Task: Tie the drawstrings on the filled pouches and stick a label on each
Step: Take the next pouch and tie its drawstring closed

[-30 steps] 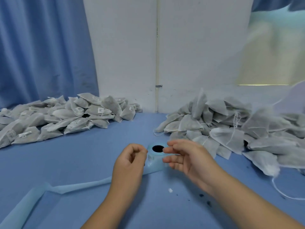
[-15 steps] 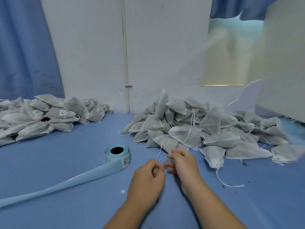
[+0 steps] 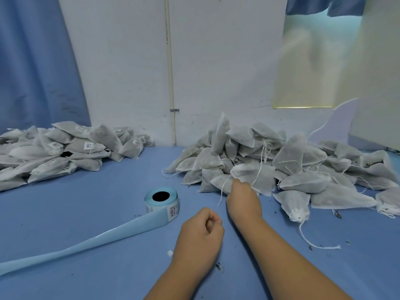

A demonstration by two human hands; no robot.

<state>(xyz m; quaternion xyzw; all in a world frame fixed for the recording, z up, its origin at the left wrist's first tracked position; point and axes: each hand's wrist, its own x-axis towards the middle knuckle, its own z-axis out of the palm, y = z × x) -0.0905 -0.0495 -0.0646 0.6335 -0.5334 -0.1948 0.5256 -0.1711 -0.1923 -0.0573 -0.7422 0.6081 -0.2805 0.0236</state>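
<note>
While right hand point(image 3: 243, 200) grips a pouch point(image 3: 251, 175), left hand point(image 3: 200, 237) fisted, label roll point(image 3: 172, 210) barcoded, unreadable

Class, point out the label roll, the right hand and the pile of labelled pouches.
label roll point(image 3: 161, 205), head view, its side wall.
right hand point(image 3: 243, 198), head view, back of hand.
pile of labelled pouches point(image 3: 75, 146), head view, a middle pouch.

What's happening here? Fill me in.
A person is working through pouches on a blue table. Their right hand reaches into the near edge of the unlabelled pile; whether it grips a pouch is hidden. The left hand is curled over the table, contents unseen. The label roll stands beside it, backing strip trailing left. Labelled pouches lie heaped far left.
</note>
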